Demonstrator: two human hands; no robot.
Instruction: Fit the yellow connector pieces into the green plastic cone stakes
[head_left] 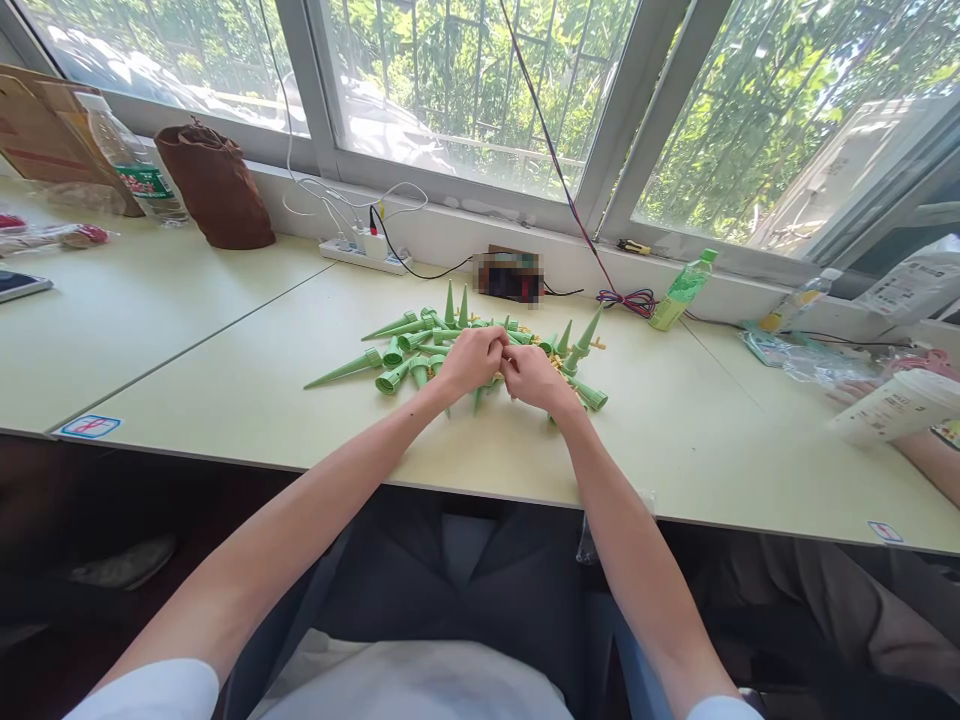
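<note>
My left hand point(474, 360) and my right hand point(535, 378) meet above a pile of green plastic spikes in the middle of the table. Both have their fingers bent and pinched together, touching or nearly so. Whatever sits between the fingertips is hidden. To the left lies a long pointed green spike point(343, 369), with several hollow-ended ones beside it. Two spikes stand point up behind my left hand, one of them a slim green cone point(450, 306). At the right a tilted green spike point(585, 342) carries a small yellow valve point(598, 344). More yellow bits show among the pile.
Behind the pile are a power strip point(365, 254) with cables and a partly blurred dark device point(510, 275). A green bottle point(683, 290) stands at the back right. Another person's forearm point(934, 462) and a white cup point(900, 405) are at far right. A brown bag point(216, 187) is back left.
</note>
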